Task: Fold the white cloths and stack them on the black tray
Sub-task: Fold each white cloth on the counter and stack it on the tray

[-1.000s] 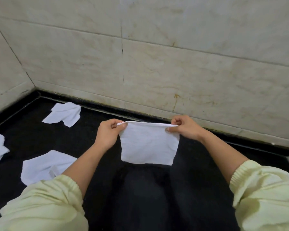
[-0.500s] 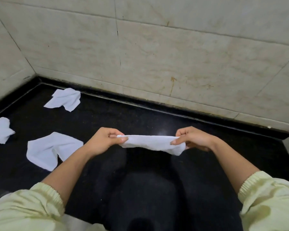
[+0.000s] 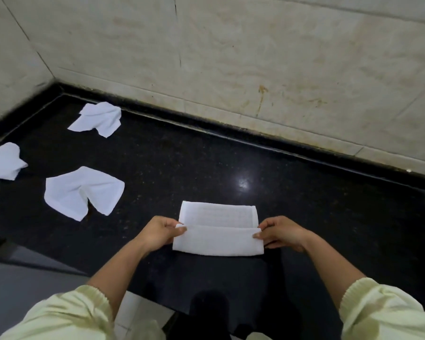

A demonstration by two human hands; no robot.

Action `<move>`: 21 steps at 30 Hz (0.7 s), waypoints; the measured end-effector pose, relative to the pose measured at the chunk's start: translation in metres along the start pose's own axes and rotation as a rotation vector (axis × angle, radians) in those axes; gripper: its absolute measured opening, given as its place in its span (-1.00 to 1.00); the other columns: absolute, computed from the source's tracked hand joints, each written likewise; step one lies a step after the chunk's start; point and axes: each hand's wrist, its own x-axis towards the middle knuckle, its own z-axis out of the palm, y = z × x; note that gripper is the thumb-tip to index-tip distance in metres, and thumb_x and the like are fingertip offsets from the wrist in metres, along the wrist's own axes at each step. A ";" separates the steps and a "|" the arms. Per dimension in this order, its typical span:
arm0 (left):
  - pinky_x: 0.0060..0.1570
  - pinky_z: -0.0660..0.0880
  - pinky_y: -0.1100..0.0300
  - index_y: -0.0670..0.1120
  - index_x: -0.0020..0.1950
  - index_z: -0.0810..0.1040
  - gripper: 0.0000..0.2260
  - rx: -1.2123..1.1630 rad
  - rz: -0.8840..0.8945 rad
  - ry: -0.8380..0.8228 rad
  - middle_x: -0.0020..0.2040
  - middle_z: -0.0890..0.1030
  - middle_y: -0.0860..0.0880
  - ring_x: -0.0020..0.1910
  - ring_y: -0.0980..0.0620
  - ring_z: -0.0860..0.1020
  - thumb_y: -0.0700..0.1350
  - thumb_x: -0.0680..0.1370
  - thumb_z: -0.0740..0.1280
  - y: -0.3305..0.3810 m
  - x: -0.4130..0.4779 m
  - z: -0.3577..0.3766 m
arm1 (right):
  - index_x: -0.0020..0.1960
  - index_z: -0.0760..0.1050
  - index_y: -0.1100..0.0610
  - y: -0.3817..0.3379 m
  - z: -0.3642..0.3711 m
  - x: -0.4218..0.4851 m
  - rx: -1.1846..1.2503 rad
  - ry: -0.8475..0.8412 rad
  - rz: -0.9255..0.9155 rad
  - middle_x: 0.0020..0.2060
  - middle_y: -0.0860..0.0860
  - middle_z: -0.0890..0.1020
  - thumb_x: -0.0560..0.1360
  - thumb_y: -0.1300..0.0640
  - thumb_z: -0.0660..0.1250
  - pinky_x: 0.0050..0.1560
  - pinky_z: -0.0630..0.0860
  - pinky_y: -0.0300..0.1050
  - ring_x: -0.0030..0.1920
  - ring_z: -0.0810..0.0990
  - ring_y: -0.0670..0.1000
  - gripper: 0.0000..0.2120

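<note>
Left grip [image 3: 161,231] pinches the left corner of the folded-over flap of the white cloth [image 3: 217,239]; right grip [image 3: 282,233] pinches the right corner. The cloth lies flat on the black desk [image 3: 206,163] between them. Crumpled cloths [image 3: 82,191] lie well apart, leftward.

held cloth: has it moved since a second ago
Yes. The held cloth has come down from hanging by the wall to lying flat on the black counter.
</note>
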 end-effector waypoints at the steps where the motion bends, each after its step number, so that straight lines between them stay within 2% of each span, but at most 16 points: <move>1: -0.09 0.59 0.19 -0.26 -0.07 0.67 -0.84 -0.009 -0.004 0.031 -0.12 0.71 -0.09 -0.07 -0.01 0.67 -0.16 0.52 0.41 0.000 0.004 0.001 | -0.05 0.57 0.16 0.000 0.001 0.003 0.012 0.042 -0.011 -0.16 0.06 0.72 0.43 0.21 0.48 -0.20 0.56 -0.22 -0.14 0.69 -0.02 -0.87; 3: -0.02 0.61 0.06 -0.33 -0.13 0.62 -0.77 -0.022 0.000 0.111 -0.12 0.70 -0.16 -0.08 -0.06 0.67 -0.13 0.50 0.43 0.000 0.013 0.002 | -0.02 0.58 0.20 -0.001 0.004 0.008 0.041 0.119 -0.032 -0.15 0.07 0.70 0.45 0.21 0.45 -0.23 0.55 -0.24 -0.16 0.68 -0.03 -0.87; 5: 0.04 0.58 -0.06 -0.26 -0.26 0.61 -0.77 -0.012 0.009 0.204 -0.16 0.69 -0.19 -0.11 -0.09 0.66 -0.11 0.48 0.46 -0.002 0.025 0.003 | 0.00 0.58 0.24 -0.003 0.006 0.015 0.082 0.215 -0.054 -0.17 0.07 0.68 0.48 0.24 0.42 -0.30 0.52 -0.29 -0.19 0.65 -0.03 -0.87; 7: 0.06 0.58 -0.08 -0.17 -0.28 0.64 -0.81 -0.001 0.013 0.279 -0.19 0.70 -0.12 -0.11 -0.08 0.66 -0.10 0.49 0.45 -0.004 0.034 0.006 | -0.01 0.58 0.28 -0.007 0.010 0.022 0.127 0.307 -0.091 -0.21 0.06 0.64 0.50 0.28 0.39 -0.41 0.49 -0.34 -0.23 0.60 -0.04 -0.91; 9: 0.04 0.57 -0.06 -0.11 -0.24 0.66 -0.85 0.023 0.021 0.314 -0.17 0.69 -0.08 -0.11 -0.06 0.64 -0.11 0.52 0.41 -0.003 0.042 0.009 | -0.04 0.58 0.28 -0.010 0.013 0.030 0.130 0.378 -0.113 -0.24 0.05 0.61 0.50 0.28 0.38 -0.43 0.47 -0.34 -0.24 0.58 -0.03 -0.93; 11: -0.03 0.54 0.02 -0.11 -0.18 0.66 -0.85 0.061 0.040 0.345 -0.16 0.68 -0.07 -0.10 -0.07 0.63 -0.09 0.54 0.38 -0.002 0.049 0.012 | -0.05 0.59 0.29 -0.011 0.015 0.038 0.110 0.431 -0.111 -0.21 0.08 0.62 0.50 0.26 0.39 -0.36 0.51 -0.28 -0.23 0.56 -0.03 -0.91; 13: -0.14 0.49 0.11 -0.14 -0.15 0.65 -0.82 0.103 0.054 0.388 -0.17 0.66 -0.09 -0.12 -0.06 0.60 -0.07 0.55 0.36 0.001 0.055 0.012 | -0.07 0.61 0.25 -0.009 0.015 0.048 0.072 0.479 -0.102 -0.16 0.08 0.65 0.49 0.21 0.40 -0.17 0.61 -0.10 -0.17 0.61 0.02 -0.90; 15: -0.22 0.44 0.18 -0.14 -0.13 0.64 -0.81 0.145 0.062 0.418 -0.18 0.65 -0.08 -0.14 -0.04 0.59 -0.04 0.56 0.35 0.003 0.059 0.012 | -0.10 0.61 0.16 -0.009 0.016 0.053 0.007 0.527 -0.093 -0.18 0.05 0.66 0.48 0.15 0.41 0.02 0.62 0.04 -0.09 0.64 0.07 -0.93; 17: -0.23 0.43 0.20 -0.12 -0.09 0.63 -0.81 0.176 0.073 0.431 -0.16 0.64 -0.04 -0.14 -0.01 0.58 -0.02 0.56 0.34 0.004 0.062 0.013 | -0.10 0.60 0.15 -0.010 0.017 0.056 -0.036 0.566 -0.089 -0.22 0.03 0.64 0.50 0.16 0.40 0.05 0.60 0.02 -0.09 0.64 0.07 -0.94; 21: -0.23 0.41 0.21 -0.10 -0.07 0.61 -0.80 0.254 0.080 0.446 -0.18 0.62 0.01 -0.19 0.06 0.56 0.02 0.56 0.32 0.006 0.069 0.013 | -0.02 0.60 0.19 -0.011 0.021 0.058 -0.128 0.633 -0.081 -0.23 0.00 0.60 0.52 0.18 0.34 -0.11 0.43 -0.18 -0.14 0.56 -0.02 -0.89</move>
